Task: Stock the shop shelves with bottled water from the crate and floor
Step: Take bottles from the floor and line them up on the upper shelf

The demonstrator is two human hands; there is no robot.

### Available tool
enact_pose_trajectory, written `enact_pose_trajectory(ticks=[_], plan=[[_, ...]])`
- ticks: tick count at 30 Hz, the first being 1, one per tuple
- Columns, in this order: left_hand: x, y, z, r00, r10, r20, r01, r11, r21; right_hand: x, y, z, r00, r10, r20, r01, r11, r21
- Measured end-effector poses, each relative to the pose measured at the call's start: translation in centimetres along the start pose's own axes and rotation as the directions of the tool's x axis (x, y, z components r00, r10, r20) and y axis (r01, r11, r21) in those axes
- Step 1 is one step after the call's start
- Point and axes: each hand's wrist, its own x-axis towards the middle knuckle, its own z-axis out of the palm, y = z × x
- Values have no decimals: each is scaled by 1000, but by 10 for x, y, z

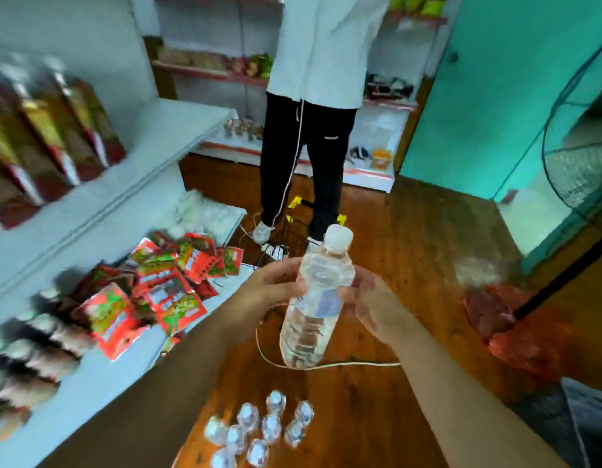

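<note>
At the centre of the frame the left hand [276,285] and right hand [370,298] have fingers clamped on one water bottle [313,305], while about ten floor bottles [259,430] at bottom centre are left to shelve.

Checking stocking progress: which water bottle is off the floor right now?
The capped water bottle held between the left hand and right hand; the other bottles stand clustered on the floor.
</note>
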Motion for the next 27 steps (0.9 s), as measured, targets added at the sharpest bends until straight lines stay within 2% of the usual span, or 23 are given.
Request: enact_pose_trajectory(ticks=[3,7,10,13,16,18,20,22,25,27], plan=[[-70,19,-5,998,52,-31,-51,998,33,-16,-39,43,982,-83,172,78,996,38],[-160,37,-8,973,153,-171,-147,988,49,-38,-75,113,913,-131,388,121,991,49],[-224,56,-14,910,224,-348,-214,974,69,-51,-94,173,842,-146,520,118,989,86],[-287,65,-20,764,281,-581,-246,959,141,-70,-104,241,783,-157,602,119,988,103],[-345,62,-37,550,297,-781,-247,951,188,-87,-99,311,744,-176,644,167,983,76],[-384,60,-51,407,298,-864,-221,949,224,-100,-87,359,694,-190,694,205,977,63],[-423,58,-66,275,305,-912,-167,949,268,-113,-74,409,644,-211,735,261,964,48],[-459,56,-81,176,307,-935,-138,948,286,-123,-64,460,617,-230,753,309,950,37],[-512,50,-106,48,295,-954,-103,952,289,-138,-53,534,554,-261,791,390,920,31],[-548,45,-128,-22,280,-960,-75,957,281,-149,-48,580,504,-259,824,392,919,49]])
